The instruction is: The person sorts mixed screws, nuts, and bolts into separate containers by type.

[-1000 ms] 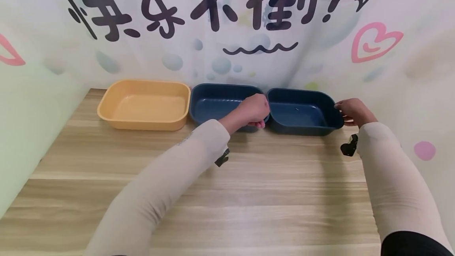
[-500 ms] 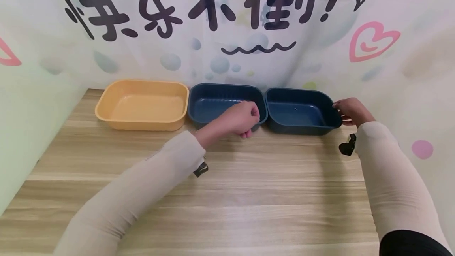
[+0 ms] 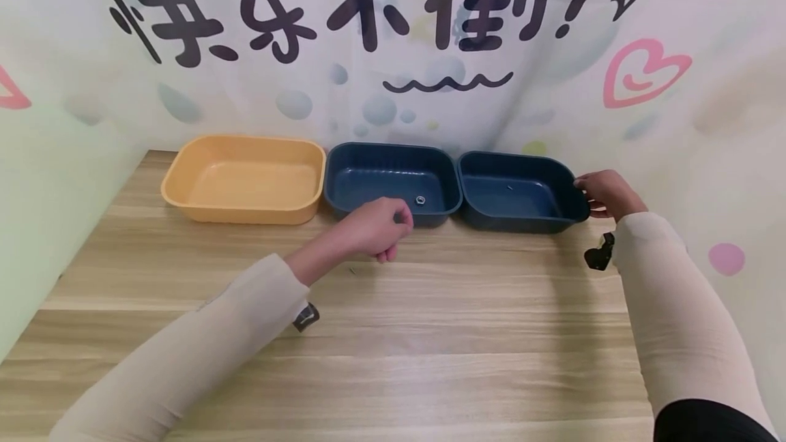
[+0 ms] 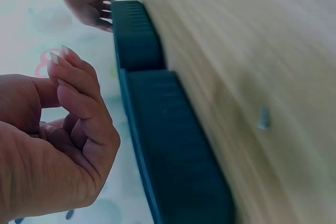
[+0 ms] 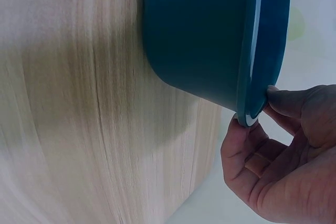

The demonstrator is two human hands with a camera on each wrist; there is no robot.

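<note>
Gripping the rim of the right-most dark blue plastic tub, the right hand pinches it w/ thumb & fingers. Left hand hovers over the light wooden desk just in front of the middle dark blue plastic tub, fingers curled, holding nothing. A small metal nut lies inside that middle tub; an orange plastic tub sits at the left.

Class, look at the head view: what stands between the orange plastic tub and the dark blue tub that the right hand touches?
A second dark blue plastic tub with a small metal nut in it.
</note>
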